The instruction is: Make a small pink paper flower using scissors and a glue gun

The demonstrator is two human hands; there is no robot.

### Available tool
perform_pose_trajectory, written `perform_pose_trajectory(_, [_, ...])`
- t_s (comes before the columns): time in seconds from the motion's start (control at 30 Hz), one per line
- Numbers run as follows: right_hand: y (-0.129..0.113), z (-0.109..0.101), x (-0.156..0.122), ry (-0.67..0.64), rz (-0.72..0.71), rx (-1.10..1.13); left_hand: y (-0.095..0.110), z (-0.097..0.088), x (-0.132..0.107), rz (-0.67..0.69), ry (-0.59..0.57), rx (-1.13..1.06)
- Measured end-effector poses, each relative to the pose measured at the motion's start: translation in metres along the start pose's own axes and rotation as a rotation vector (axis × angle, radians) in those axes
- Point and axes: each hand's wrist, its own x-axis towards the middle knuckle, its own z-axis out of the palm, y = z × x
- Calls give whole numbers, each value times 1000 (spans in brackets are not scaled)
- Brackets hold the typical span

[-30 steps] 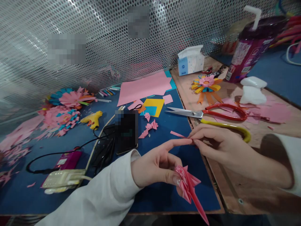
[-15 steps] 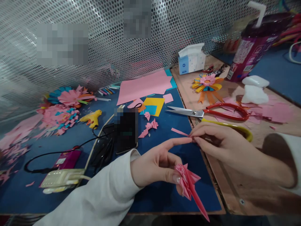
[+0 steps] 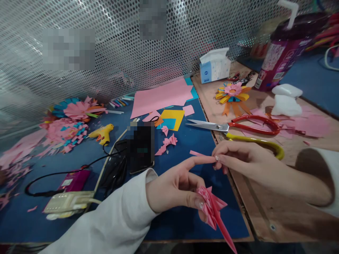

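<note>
The person's left hand (image 3: 180,187) is half closing, its thumb and curled fingers gripping a folded pink paper flower (image 3: 210,203) just beyond the thumb tip, while its index finger is reaching out straight to the right. The right hand (image 3: 243,158) is closing almost fully at the fingertips, thumb and finger pinching together and touching that outstretched index tip. A narrow pink paper strip (image 3: 196,153) is poking out leftward from this meeting point, lying above the left index finger, its near end disappearing among the right hand's fingers; they appear to be holding it, though I can't make out the pinch itself. Its long axis is running nearly sideways, roughly along the index finger, so the right hand is sitting nearer to it. The flower is hanging below both sets of fingertips, closer to the left hand, its long pointed spike slanting down and right, away from the strip. Red-and-yellow-handled scissors (image 3: 221,127) are resting just beyond the right hand, and small folded pink paper pieces (image 3: 169,141) are lying on the surface (image 3: 169,225) beyond the left hand.
</note>
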Motion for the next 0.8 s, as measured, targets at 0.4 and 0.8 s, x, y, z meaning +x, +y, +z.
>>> perform_pose_trajectory(0.4, [4, -3, 5, -75, 83, 240, 2, 1, 0, -30, 58, 41])
perform_pose_trajectory(0.8, [0, -3, 3, -94, 79, 202, 1, 2, -1, -29, 46, 14])
